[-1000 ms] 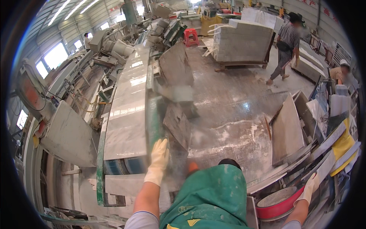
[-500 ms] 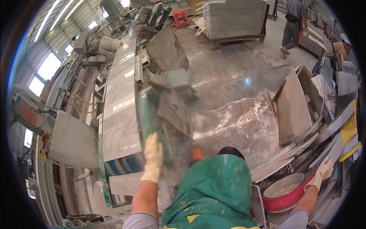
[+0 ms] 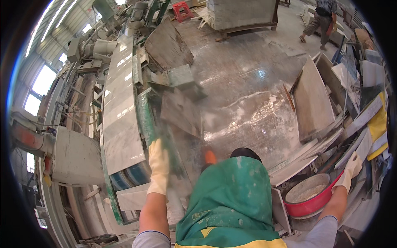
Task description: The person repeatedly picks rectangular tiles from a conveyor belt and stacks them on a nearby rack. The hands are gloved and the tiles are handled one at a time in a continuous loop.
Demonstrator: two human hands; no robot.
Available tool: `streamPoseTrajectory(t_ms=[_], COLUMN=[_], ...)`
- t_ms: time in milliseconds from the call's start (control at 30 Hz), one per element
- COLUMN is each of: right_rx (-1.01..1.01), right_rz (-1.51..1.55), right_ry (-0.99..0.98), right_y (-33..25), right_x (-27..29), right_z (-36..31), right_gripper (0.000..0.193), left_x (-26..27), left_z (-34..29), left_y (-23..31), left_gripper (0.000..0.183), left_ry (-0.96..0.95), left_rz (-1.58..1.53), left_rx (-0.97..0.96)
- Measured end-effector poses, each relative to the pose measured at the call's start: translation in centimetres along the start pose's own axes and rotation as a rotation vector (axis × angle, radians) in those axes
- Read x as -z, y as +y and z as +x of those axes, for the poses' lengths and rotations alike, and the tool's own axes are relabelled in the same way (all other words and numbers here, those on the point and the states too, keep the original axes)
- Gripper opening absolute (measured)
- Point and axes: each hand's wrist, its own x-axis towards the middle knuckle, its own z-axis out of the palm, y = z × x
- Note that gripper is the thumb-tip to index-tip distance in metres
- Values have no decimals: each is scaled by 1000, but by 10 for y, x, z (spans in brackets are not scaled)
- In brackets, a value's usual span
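Note:
My left hand [image 3: 159,165], in a cream rubber glove, is at the green edge rail [image 3: 145,115] of a conveyor. Its fingers stretch forward, holding nothing I can see; whether they touch the rail I cannot tell. Glossy pale stone slabs [image 3: 123,142] lie in a row on the conveyor, ending above a blue roller [image 3: 138,173]. On the right my gloved right hand [image 3: 350,170] is over the far rim of a red basin [image 3: 306,209] with greyish contents. Its fingers extend loosely toward stone offcuts [image 3: 356,153], and nothing shows in them.
Stone boards [image 3: 316,103] lean at the right beside piled strips and a yellow sheet [image 3: 377,115]. More slab pieces [image 3: 180,111] lean by the conveyor. The floor [image 3: 244,82] is wet. A red stool [image 3: 182,11], a large slab stack [image 3: 244,14] and a walking person [image 3: 322,20] are farther off.
The view has shifted, so the far scene sits higher and more to the left. My right hand has risen a little above the basin. The person at the back has taken a step.

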Motion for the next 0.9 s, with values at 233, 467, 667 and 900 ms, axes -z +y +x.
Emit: streamPoseTrajectory(t_ms=[233,467,667,900], right_rx=[104,138,167,191], right_rz=[15,6,6,-25], right_ry=[102,87,66,63], right_y=[18,19,16,11], right_x=[-24,-25,-19,-16], right_z=[1,-4,-12,-21], right_gripper=[59,57,57,57], left_x=[0,1,-2,-6], left_z=[4,2,2,0], left_y=[-4,-2,-2,-3], left_gripper=[50,49,50,49], left_ry=[-27,-4,28,65], left_rz=[-7,-14,-25,-11], left_rx=[-22,-18,-35,-11])
